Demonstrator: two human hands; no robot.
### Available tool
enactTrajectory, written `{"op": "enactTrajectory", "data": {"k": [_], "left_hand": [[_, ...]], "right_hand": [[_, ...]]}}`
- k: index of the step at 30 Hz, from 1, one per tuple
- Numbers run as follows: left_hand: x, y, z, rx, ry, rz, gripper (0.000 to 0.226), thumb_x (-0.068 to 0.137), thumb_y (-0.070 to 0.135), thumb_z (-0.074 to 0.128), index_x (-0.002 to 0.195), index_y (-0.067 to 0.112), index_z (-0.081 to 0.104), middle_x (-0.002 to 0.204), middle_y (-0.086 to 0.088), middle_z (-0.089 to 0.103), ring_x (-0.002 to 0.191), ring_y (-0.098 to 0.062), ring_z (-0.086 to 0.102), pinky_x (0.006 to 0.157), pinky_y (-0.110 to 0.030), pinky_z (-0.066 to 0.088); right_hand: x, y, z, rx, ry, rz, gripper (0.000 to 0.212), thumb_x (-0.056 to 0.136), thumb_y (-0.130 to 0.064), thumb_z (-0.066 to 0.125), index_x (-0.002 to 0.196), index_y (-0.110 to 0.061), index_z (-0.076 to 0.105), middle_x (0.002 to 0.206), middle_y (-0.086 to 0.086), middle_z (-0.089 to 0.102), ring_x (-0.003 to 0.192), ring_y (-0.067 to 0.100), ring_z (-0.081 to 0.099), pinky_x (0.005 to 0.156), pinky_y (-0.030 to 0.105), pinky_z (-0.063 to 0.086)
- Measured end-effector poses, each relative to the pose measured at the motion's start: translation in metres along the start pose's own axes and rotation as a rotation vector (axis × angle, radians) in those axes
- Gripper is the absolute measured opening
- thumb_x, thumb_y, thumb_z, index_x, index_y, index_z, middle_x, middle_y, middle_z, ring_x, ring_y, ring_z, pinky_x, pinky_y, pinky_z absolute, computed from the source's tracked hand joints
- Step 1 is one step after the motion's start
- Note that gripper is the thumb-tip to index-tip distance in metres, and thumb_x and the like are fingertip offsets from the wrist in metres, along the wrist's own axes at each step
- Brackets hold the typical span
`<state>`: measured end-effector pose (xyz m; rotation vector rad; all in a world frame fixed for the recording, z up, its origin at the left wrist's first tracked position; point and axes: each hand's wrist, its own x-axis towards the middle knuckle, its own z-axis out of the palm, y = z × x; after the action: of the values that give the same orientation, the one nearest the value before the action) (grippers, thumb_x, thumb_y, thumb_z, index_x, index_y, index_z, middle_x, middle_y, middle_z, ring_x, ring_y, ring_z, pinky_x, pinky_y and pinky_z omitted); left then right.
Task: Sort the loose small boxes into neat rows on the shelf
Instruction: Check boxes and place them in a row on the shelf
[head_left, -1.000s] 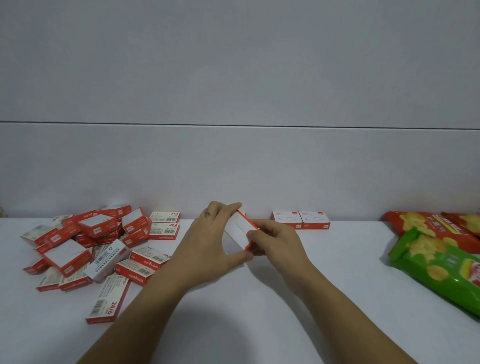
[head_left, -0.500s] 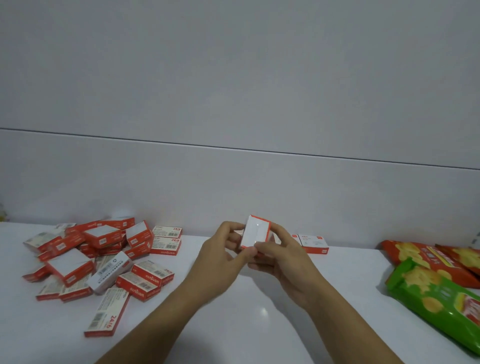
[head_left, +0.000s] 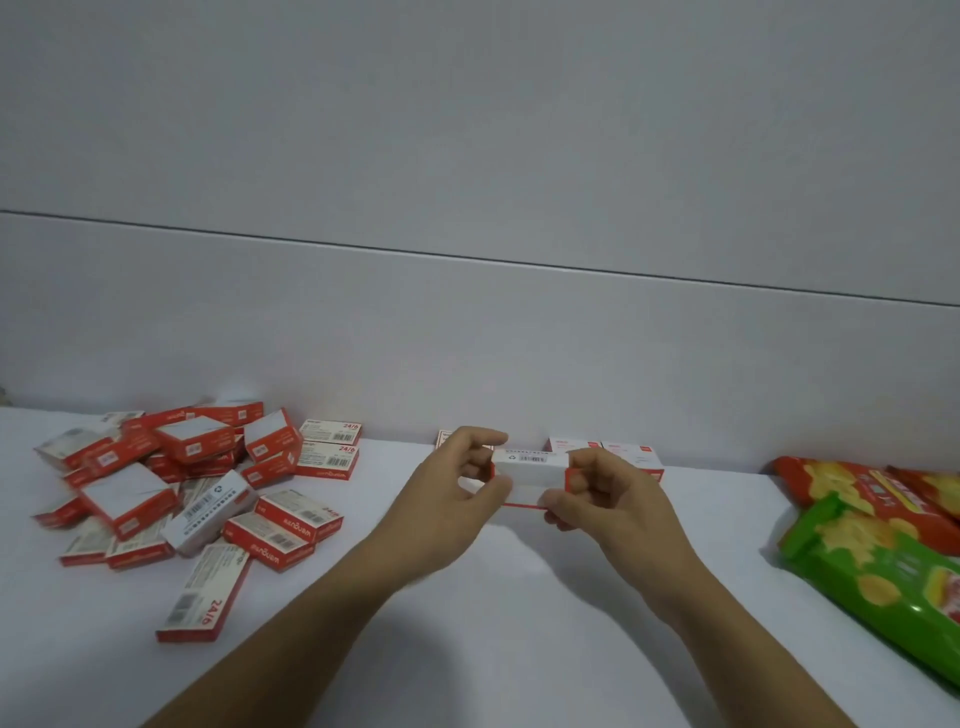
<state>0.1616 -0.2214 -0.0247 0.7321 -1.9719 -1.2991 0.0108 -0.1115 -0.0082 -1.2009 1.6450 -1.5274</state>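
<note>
Head view: both hands meet over the middle of the white shelf (head_left: 467, 649), each gripping one end of a single small box (head_left: 530, 470). Left hand (head_left: 441, 509): thumb below, fingers curled over the top, pinching the left end. Right hand (head_left: 618, 504): thumb and curled fingers pinching the right end. The box is held lengthwise, roughly level, lifted clear of the shelf surface; a long white face is toward the camera, a barcode strip on its upper face, red edging at the ends. Behind the right hand, against the wall (head_left: 467, 338), two white-and-red boxes (head_left: 631, 454) sit side by side, touching, partly hidden by the fingers. Behind the left-hand fingers, a further box (head_left: 445, 436) by the wall, mostly hidden. To the left, well apart from the hands, a loose pile of boxes (head_left: 171, 483) in mixed orientations, some leaning on others. At the pile's right edge, a stacked pair (head_left: 330, 457), label side up, marked 24/6. One lone box (head_left: 200, 597) lies flat nearer the camera, just in front of the pile. At the far right: a green snack bag (head_left: 883, 571) lying on the shelf, with red snack bags (head_left: 857, 493) just behind it.
</note>
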Motion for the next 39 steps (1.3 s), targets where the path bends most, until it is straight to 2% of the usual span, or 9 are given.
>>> {"op": "enactTrajectory", "data": {"k": [3, 7, 11, 14, 16, 22, 26, 33, 39], "left_hand": [[0.0, -0.005, 0.002, 0.054, -0.119, -0.063, 0.021, 0.097, 0.034, 0.05, 0.116, 0.033, 0.056, 0.103, 0.015, 0.064, 0.09, -0.008, 0.063, 0.073, -0.022, 0.049], [-0.002, -0.004, 0.004, -0.041, -0.194, -0.085, 0.018, 0.098, 0.028, 0.047, 0.113, 0.033, 0.056, 0.097, 0.008, 0.07, 0.087, -0.013, 0.067, 0.072, -0.029, 0.056], [-0.002, 0.003, 0.001, -0.168, -0.239, -0.14, 0.033, 0.086, 0.037, 0.06, 0.117, 0.027, 0.058, 0.103, 0.001, 0.07, 0.089, -0.021, 0.068, 0.078, -0.036, 0.058], [-0.003, 0.004, 0.001, -0.18, -0.224, -0.156, 0.031, 0.084, 0.04, 0.06, 0.113, 0.027, 0.062, 0.105, -0.001, 0.07, 0.088, -0.029, 0.068, 0.08, -0.042, 0.058], [-0.004, 0.005, 0.002, -0.193, -0.209, -0.149, 0.023, 0.089, 0.028, 0.063, 0.112, 0.026, 0.063, 0.106, -0.002, 0.071, 0.086, -0.031, 0.068, 0.081, -0.044, 0.058], [-0.005, 0.008, 0.0, -0.237, -0.137, -0.125, 0.035, 0.082, 0.003, 0.071, 0.111, 0.022, 0.065, 0.103, 0.002, 0.072, 0.072, -0.025, 0.066, 0.074, -0.043, 0.057], [-0.003, 0.006, 0.0, -0.249, -0.105, -0.084, 0.038, 0.08, -0.001, 0.072, 0.111, 0.022, 0.066, 0.103, 0.001, 0.072, 0.071, -0.02, 0.061, 0.065, -0.031, 0.055], [0.0, 0.0, 0.0, -0.24, -0.075, -0.098, 0.04, 0.082, 0.006, 0.071, 0.117, 0.024, 0.06, 0.105, -0.001, 0.072, 0.089, -0.027, 0.066, 0.067, -0.035, 0.053], [0.002, 0.001, -0.003, -0.176, 0.008, -0.174, 0.018, 0.089, 0.025, 0.064, 0.106, 0.022, 0.061, 0.102, 0.0, 0.073, 0.069, -0.021, 0.061, 0.075, -0.043, 0.055]], "right_hand": [[-0.002, 0.003, -0.004, -0.011, 0.021, -0.013, 0.019, 0.08, 0.001, 0.071, 0.091, -0.014, 0.066, 0.077, -0.008, 0.07, 0.07, 0.025, 0.07, 0.071, 0.032, 0.056], [-0.001, 0.006, -0.006, -0.043, 0.037, 0.014, 0.028, 0.076, 0.003, 0.073, 0.096, -0.017, 0.069, 0.091, -0.004, 0.073, 0.075, 0.029, 0.069, 0.078, 0.035, 0.055], [0.001, 0.008, -0.009, -0.025, 0.053, 0.011, 0.028, 0.078, 0.009, 0.07, 0.091, -0.016, 0.072, 0.088, -0.002, 0.076, 0.08, 0.014, 0.071, 0.072, 0.026, 0.057], [0.001, 0.008, -0.011, 0.036, 0.059, 0.004, 0.026, 0.08, 0.013, 0.066, 0.088, -0.012, 0.073, 0.088, -0.002, 0.077, 0.086, 0.01, 0.072, 0.072, 0.023, 0.058], [0.001, 0.007, -0.011, 0.058, 0.06, 0.005, 0.027, 0.082, 0.012, 0.065, 0.091, -0.012, 0.074, 0.09, -0.002, 0.077, 0.088, 0.011, 0.072, 0.076, 0.025, 0.058], [0.004, 0.01, -0.011, 0.29, 0.034, 0.111, 0.036, 0.09, 0.01, 0.048, 0.113, -0.009, 0.068, 0.105, 0.007, 0.074, 0.098, 0.024, 0.07, 0.078, 0.034, 0.056], [0.003, 0.009, -0.012, 0.318, 0.013, 0.124, 0.029, 0.09, 0.003, 0.057, 0.116, -0.007, 0.067, 0.105, 0.011, 0.073, 0.097, 0.025, 0.07, 0.075, 0.032, 0.058], [0.002, 0.008, -0.011, 0.221, 0.043, 0.121, 0.026, 0.089, 0.001, 0.06, 0.109, -0.012, 0.07, 0.1, 0.007, 0.074, 0.093, 0.021, 0.07, 0.074, 0.032, 0.058], [-0.001, 0.006, -0.009, 0.053, -0.003, 0.168, 0.016, 0.084, -0.001, 0.067, 0.098, -0.009, 0.066, 0.087, 0.004, 0.075, 0.075, 0.019, 0.071, 0.072, 0.032, 0.058]]}}
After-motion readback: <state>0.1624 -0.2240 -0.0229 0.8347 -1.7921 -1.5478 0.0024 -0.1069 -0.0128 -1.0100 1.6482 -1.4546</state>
